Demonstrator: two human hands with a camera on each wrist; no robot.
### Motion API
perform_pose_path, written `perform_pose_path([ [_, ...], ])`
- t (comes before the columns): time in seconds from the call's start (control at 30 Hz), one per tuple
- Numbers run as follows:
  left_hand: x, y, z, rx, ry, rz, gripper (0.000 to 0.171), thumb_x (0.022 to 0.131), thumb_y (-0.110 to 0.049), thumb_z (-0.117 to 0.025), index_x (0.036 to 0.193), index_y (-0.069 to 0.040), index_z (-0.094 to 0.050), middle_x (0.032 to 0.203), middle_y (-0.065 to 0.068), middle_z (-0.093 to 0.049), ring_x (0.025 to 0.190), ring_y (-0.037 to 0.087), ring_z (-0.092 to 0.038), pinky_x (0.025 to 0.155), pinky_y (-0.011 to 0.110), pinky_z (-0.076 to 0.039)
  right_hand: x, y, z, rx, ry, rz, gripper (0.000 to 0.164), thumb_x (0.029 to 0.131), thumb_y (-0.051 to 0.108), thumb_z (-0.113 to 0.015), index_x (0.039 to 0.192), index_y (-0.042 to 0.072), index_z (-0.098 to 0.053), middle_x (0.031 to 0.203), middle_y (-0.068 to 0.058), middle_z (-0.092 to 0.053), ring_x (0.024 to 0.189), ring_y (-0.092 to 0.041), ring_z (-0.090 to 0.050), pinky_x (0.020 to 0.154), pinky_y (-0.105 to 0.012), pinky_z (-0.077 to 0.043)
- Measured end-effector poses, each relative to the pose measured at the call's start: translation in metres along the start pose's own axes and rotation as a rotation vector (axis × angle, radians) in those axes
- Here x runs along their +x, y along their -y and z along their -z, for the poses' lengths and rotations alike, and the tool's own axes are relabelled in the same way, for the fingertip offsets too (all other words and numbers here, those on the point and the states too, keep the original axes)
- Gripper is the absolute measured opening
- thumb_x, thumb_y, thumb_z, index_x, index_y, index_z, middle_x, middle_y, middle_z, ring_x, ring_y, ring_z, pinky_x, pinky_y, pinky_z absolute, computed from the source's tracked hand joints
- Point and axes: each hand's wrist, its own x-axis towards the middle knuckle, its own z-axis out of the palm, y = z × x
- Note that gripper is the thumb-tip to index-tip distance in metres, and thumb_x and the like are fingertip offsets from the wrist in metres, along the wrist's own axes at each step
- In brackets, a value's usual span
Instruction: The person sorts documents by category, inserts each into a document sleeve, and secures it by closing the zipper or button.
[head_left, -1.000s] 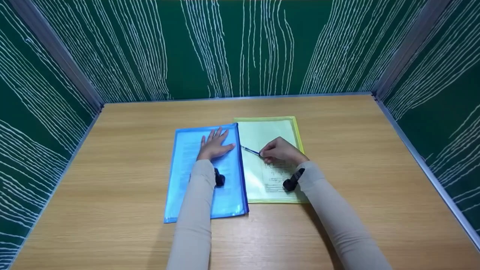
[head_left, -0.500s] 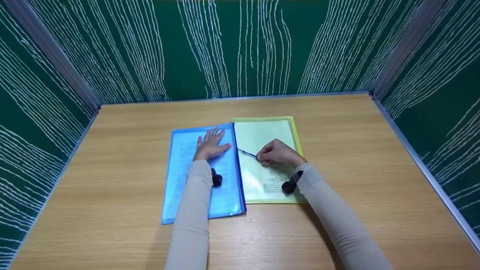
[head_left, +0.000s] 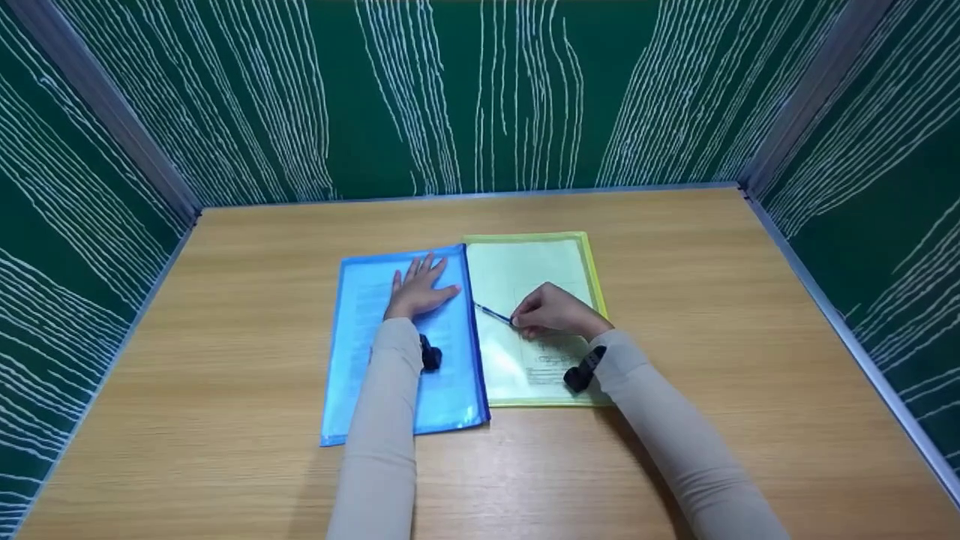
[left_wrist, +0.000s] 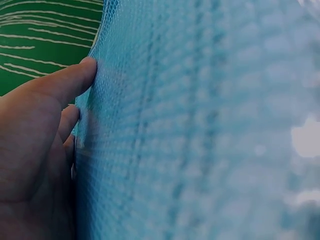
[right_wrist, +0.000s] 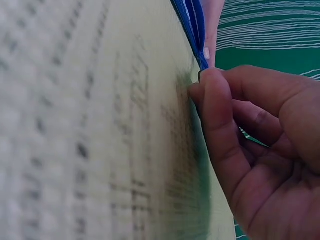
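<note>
A translucent blue zip folder (head_left: 442, 397) with a printed sheet inside lies on the table, its dark blue zipped edge to the right. My left hand (head_left: 421, 292) rests on its upper part with fingers spread; the left wrist view has the thumb (left_wrist: 82, 75) against the mesh surface. From the zipped edge a thin blue zipper pull (head_left: 493, 313) stretches out to the right. Thumb and forefinger of my right hand (head_left: 559, 310) pinch its end. In the right wrist view this blue pull (right_wrist: 197, 25) runs into the fingertips, and the other fingers are curled.
A translucent yellow-green folder (head_left: 517, 262) with a printed sheet lies partly under the blue one, beneath my right hand. The wooden table (head_left: 225, 337) is bounded by green walls (head_left: 360, 112) with white wavy lines.
My right hand has moved slightly toward me, with the zipper pull following down the blue folder's edge. My left hand stays on the folder. The whole view has shifted a little.
</note>
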Motion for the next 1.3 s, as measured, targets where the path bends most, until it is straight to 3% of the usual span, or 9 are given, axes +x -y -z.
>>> perform_pose_path([
  [0.47, 0.002, 0.009, 0.006, -0.025, -0.016, 0.060, 0.075, 0.094, -0.060, -0.043, 0.155, -0.028, -0.014, 0.164, -0.004, -0.001, 0.150, 0.023, 0.011, 0.118, 0.051, 0.012, -0.015, 0.002, -0.005, -0.162, 0.082, 0.054, 0.012, 0.089, 0.015, -0.067, 0.093, 0.008, -0.076, 0.072, 0.000, -0.069, 0.061, -0.009, -0.062, 0.058, -0.021, -0.050],
  [1.0, 0.004, 0.012, 0.008, -0.039, -0.007, 0.045, 0.077, 0.094, -0.057, -0.044, 0.156, -0.023, -0.013, 0.164, -0.003, -0.001, 0.150, 0.023, 0.012, 0.119, 0.051, 0.012, -0.040, -0.003, -0.008, -0.176, 0.194, 0.129, 0.012, 0.089, 0.013, -0.067, 0.094, 0.006, -0.076, 0.077, -0.003, -0.072, 0.063, -0.006, -0.064, 0.061, -0.021, -0.054],
  [1.3, 0.004, 0.011, 0.009, -0.069, 0.010, 0.048, 0.076, 0.094, -0.057, -0.045, 0.156, -0.025, -0.013, 0.163, -0.004, 0.001, 0.149, 0.022, 0.014, 0.118, 0.050, 0.014, -0.049, -0.006, -0.013, -0.131, 0.249, 0.121, 0.011, 0.088, 0.010, -0.068, 0.093, 0.003, -0.075, 0.077, -0.005, -0.071, 0.063, -0.008, -0.065, 0.061, -0.023, -0.056],
])
